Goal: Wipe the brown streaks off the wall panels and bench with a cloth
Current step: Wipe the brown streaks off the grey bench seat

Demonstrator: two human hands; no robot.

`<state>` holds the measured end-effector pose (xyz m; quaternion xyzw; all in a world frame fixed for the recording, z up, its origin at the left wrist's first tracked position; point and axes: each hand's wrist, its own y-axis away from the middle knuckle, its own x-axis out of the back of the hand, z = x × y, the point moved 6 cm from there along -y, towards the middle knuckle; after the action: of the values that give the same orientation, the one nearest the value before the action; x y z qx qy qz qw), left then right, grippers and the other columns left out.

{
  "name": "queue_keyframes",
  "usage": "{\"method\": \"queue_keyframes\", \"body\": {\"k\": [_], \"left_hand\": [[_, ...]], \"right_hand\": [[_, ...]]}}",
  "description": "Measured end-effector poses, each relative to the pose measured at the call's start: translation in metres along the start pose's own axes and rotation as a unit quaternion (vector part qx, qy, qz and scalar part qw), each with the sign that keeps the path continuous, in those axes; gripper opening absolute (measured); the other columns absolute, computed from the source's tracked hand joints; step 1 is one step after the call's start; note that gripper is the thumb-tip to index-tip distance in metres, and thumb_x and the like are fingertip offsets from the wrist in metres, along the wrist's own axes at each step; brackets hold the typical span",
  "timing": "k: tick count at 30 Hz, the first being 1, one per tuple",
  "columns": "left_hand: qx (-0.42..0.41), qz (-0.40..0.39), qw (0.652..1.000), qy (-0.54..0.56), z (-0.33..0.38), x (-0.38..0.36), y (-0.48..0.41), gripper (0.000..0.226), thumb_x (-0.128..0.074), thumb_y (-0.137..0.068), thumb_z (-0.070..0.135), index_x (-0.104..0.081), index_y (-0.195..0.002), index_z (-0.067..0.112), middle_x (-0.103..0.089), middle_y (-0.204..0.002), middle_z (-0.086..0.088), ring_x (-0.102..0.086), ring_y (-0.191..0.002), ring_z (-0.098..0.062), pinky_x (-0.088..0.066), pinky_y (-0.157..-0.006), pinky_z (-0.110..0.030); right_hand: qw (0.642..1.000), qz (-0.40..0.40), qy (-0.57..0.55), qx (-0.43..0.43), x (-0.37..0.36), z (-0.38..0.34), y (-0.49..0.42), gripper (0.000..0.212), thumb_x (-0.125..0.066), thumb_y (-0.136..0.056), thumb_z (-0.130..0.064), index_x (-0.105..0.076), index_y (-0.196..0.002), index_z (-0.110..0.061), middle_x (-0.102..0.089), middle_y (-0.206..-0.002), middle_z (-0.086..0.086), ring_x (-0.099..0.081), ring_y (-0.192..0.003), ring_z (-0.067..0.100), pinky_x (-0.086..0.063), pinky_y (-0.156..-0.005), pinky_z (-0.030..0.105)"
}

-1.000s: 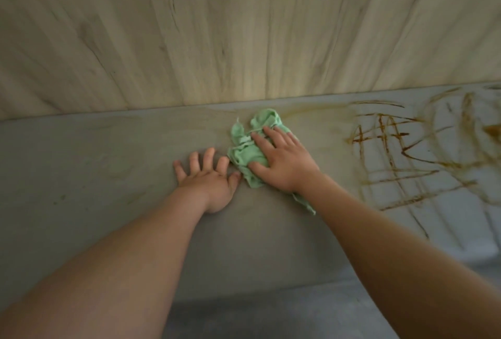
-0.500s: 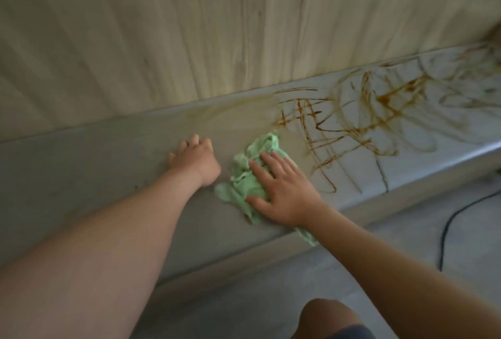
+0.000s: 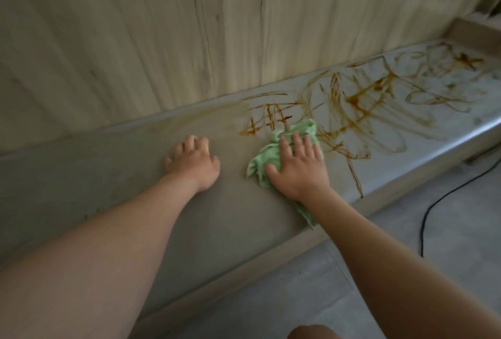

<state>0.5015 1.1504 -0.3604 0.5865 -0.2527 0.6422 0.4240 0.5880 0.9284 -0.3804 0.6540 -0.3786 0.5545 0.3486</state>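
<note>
Grey floor (image 3: pixel 379 271) runs along the near edge of the scene, where our bare knee (image 3: pixel 311 334) pokes in at the bottom. A thin black cable (image 3: pixel 439 200) snakes across the floor on the right, close to the foot of the bench (image 3: pixel 108 176).

On the grey bench top we prop our left hand (image 3: pixel 193 163), fingers curled under and holding nothing, knuckles up. Just to its right, apart from it, our right hand (image 3: pixel 298 167) lies flat with fingers straight and spread, pressing the crumpled green cloth (image 3: pixel 265 157) down on the bench. One tail of the cloth trails back under our wrist toward the bench's front edge.

The cloth's far end touches the left margin of the brown streaks (image 3: pixel 360 100). These scrawl in loops and crosses over the right half of the bench, reaching from front edge to back.

Beyond, pale wood-grain wall panels (image 3: pixel 135 40) rise from the back of the bench. At the far right a low raised ledge (image 3: pixel 471 32) closes off the bench end; the items above it are too blurred to identify.
</note>
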Motion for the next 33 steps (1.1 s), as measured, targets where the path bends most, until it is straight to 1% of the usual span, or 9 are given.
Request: {"method": "queue_keyframes", "body": {"k": [3,5,11,13,18,20,26,29,33], "left_hand": [[0.018,-0.063,0.998,-0.01,-0.005,-0.017,-0.006,0.062,-0.022,-0.104,0.06,-0.014,-0.16,0.035,0.0,-0.171,0.005,0.001,-0.157,-0.029,-0.007,-0.122,-0.065],[0.022,-0.079,0.996,-0.025,-0.007,-0.026,-0.008,0.065,-0.013,-0.103,0.064,-0.004,-0.162,0.038,0.012,-0.172,0.008,0.015,-0.158,-0.028,0.003,-0.121,-0.067],[0.017,-0.091,0.995,-0.03,-0.008,-0.03,-0.011,0.066,-0.007,-0.104,0.062,0.005,-0.163,0.036,0.022,-0.17,0.006,0.025,-0.155,-0.029,0.011,-0.12,-0.067],[0.017,-0.1,0.994,-0.035,-0.008,-0.033,-0.011,0.066,-0.007,-0.104,0.062,0.007,-0.163,0.036,0.024,-0.17,0.006,0.026,-0.155,-0.03,0.012,-0.119,-0.068],[0.021,-0.116,0.992,-0.051,-0.007,-0.034,-0.013,0.067,-0.005,-0.104,0.061,0.011,-0.163,0.034,0.025,-0.169,0.004,0.03,-0.153,-0.031,0.013,-0.118,-0.069],[0.022,-0.122,0.991,-0.049,-0.007,-0.035,-0.013,0.067,-0.005,-0.104,0.061,0.012,-0.162,0.034,0.025,-0.169,0.003,0.031,-0.153,-0.032,0.013,-0.118,-0.069],[0.019,-0.115,0.992,-0.039,-0.01,-0.038,-0.015,0.066,-0.005,-0.103,0.062,0.013,-0.162,0.037,0.032,-0.167,0.006,0.034,-0.151,-0.031,0.015,-0.117,-0.069],[0.017,-0.118,0.992,-0.039,-0.01,-0.04,-0.017,0.065,-0.005,-0.104,0.062,0.015,-0.161,0.038,0.034,-0.166,0.007,0.036,-0.15,-0.031,0.017,-0.116,-0.069],[0.019,-0.118,0.992,-0.04,-0.011,-0.041,-0.017,0.065,-0.005,-0.103,0.062,0.015,-0.161,0.038,0.034,-0.166,0.007,0.035,-0.151,-0.031,0.016,-0.116,-0.069]], "right_hand": [[0.989,-0.018,-0.009,0.148,0.0,-0.025,-0.003,0.08,-0.026,-0.095,-0.073,-0.008,-0.165,-0.038,-0.002,-0.174,-0.001,0.006,-0.16,0.022,0.004,-0.129,0.042],[0.985,-0.022,-0.001,0.169,0.002,-0.018,-0.022,0.077,-0.029,-0.094,-0.075,-0.011,-0.163,-0.046,-0.004,-0.174,-0.004,0.004,-0.16,0.02,0.002,-0.129,0.041],[0.997,-0.007,-0.018,-0.069,0.007,-0.001,-0.115,0.085,-0.021,-0.091,-0.074,-0.01,-0.165,-0.035,0.003,-0.174,0.009,0.008,-0.159,0.036,0.002,-0.128,0.052],[0.997,-0.015,-0.018,-0.079,0.0,-0.029,-0.131,0.089,-0.021,-0.092,-0.072,-0.007,-0.166,-0.025,0.005,-0.173,0.013,0.01,-0.158,0.04,0.005,-0.127,0.054],[0.986,-0.021,-0.013,0.162,-0.004,-0.094,-0.138,0.079,-0.032,-0.094,-0.073,-0.018,-0.164,-0.037,-0.009,-0.174,0.001,-0.001,-0.16,0.025,-0.002,-0.129,0.044],[0.979,-0.031,-0.006,0.2,0.001,-0.08,-0.152,0.073,-0.037,-0.096,-0.071,-0.022,-0.162,-0.044,-0.012,-0.173,-0.004,-0.005,-0.16,0.022,-0.007,-0.129,0.042],[0.995,-0.021,-0.016,-0.101,0.012,-0.009,-0.214,0.083,-0.023,-0.093,-0.073,-0.012,-0.165,-0.034,0.001,-0.173,0.014,0.004,-0.157,0.044,-0.002,-0.128,0.054],[0.988,-0.011,-0.031,-0.15,0.008,-0.042,-0.217,0.088,-0.023,-0.095,-0.068,-0.007,-0.166,-0.02,0.001,-0.171,0.021,0.008,-0.156,0.047,0.0,-0.127,0.055],[0.999,-0.019,-0.004,0.051,-0.002,-0.101,-0.196,0.086,-0.026,-0.095,-0.072,-0.014,-0.166,-0.026,-0.006,-0.173,0.012,0.003,-0.159,0.036,-0.003,-0.129,0.048]]}}
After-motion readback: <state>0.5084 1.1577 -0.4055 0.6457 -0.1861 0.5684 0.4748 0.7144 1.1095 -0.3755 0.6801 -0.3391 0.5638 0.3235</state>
